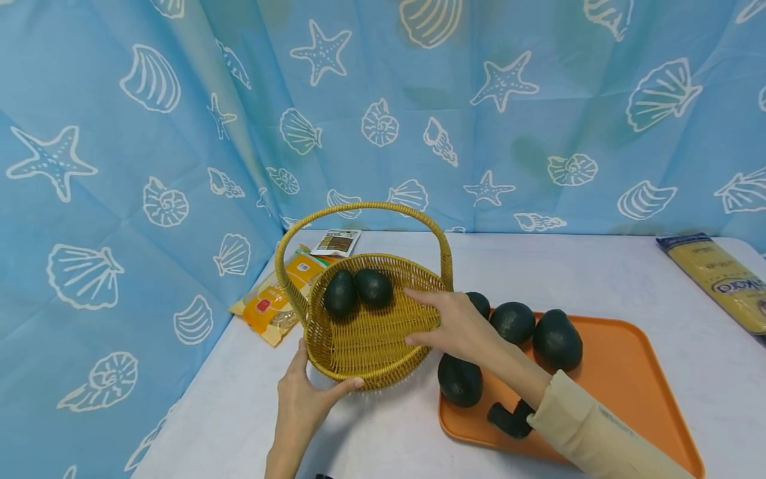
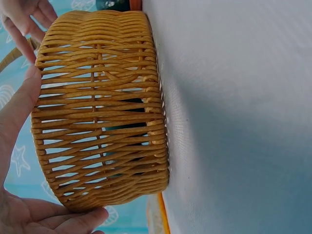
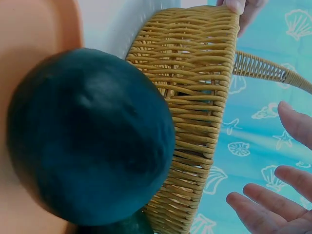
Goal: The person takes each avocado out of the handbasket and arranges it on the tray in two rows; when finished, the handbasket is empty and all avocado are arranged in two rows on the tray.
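My left hand [image 1: 304,398] grips the side of a yellow-brown wicker basket [image 1: 383,382], the thumb along the front rim and fingers at its left side. Two dark green avocados [image 1: 341,294] lie side by side in the back left of the basket. Over the basket's right rim reaches my right hand [image 1: 457,326], its fingers spread apart and holding nothing. In the right wrist view these fingers [image 3: 261,209] show beyond the rim. Close to that wrist camera, an avocado [image 3: 90,136] covers part of the basket wall [image 3: 195,97]. The basket's arched handle [image 1: 365,206] stands upright.
On the right, an orange tray [image 1: 634,379] carries several more avocados [image 1: 558,339]. Yellow food packets [image 1: 269,306] and a small white sachet [image 1: 336,243] lie behind the basket to the left. A yellow pasta bag [image 1: 724,276] lies at the far right, before a blue shell-patterned curtain [image 1: 383,126].
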`<state>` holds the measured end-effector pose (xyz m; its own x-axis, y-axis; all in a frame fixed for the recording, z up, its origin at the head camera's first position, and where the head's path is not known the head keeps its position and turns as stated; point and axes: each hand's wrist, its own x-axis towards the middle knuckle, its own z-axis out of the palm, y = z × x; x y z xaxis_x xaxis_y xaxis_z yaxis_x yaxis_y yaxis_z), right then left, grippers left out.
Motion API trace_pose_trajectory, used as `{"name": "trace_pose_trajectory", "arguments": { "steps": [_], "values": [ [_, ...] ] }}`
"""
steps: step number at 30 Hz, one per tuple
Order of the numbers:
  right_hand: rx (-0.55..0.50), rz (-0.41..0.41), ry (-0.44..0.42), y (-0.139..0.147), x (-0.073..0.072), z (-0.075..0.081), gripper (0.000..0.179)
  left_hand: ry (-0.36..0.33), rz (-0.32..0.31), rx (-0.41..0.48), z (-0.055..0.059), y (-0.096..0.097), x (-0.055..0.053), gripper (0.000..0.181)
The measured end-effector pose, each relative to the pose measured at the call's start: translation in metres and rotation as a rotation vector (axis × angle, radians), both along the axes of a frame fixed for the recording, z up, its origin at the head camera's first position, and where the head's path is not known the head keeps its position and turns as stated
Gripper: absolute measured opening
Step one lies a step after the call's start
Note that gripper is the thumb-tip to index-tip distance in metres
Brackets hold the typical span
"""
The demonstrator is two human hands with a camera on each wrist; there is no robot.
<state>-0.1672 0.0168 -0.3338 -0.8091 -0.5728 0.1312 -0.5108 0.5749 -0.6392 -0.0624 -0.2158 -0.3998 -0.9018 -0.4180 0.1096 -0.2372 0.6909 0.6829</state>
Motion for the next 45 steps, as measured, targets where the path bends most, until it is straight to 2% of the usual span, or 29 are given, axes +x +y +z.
{"name": "trace_pose_trajectory", "arguments": {
  "steps": [8, 21, 30, 40, 45],
  "values": [
    [0.017, 0.022, -0.001, -0.017, -0.017, 0.004, 0.071, -0.015, -0.004, 0.014, 0.001, -0.001, 0.001, 0.124],
    [0.092, 0.01, -0.012, -0.042, -0.036, 0.009, 0.073, -0.031, 0.008, -0.005, 0.001, -0.001, 0.0, 0.124],
    [0.131, -0.015, -0.066, -0.054, -0.051, 0.016, 0.073, -0.032, 0.002, -0.006, 0.002, -0.001, 0.0, 0.125],
    [0.187, -0.058, -0.172, -0.068, -0.061, 0.022, 0.073, -0.024, 0.001, 0.005, 0.0, -0.001, -0.002, 0.124],
    [0.169, -0.07, -0.197, -0.075, -0.068, 0.021, 0.073, -0.038, 0.013, -0.009, -0.001, -0.001, -0.002, 0.125]
  ]
}}
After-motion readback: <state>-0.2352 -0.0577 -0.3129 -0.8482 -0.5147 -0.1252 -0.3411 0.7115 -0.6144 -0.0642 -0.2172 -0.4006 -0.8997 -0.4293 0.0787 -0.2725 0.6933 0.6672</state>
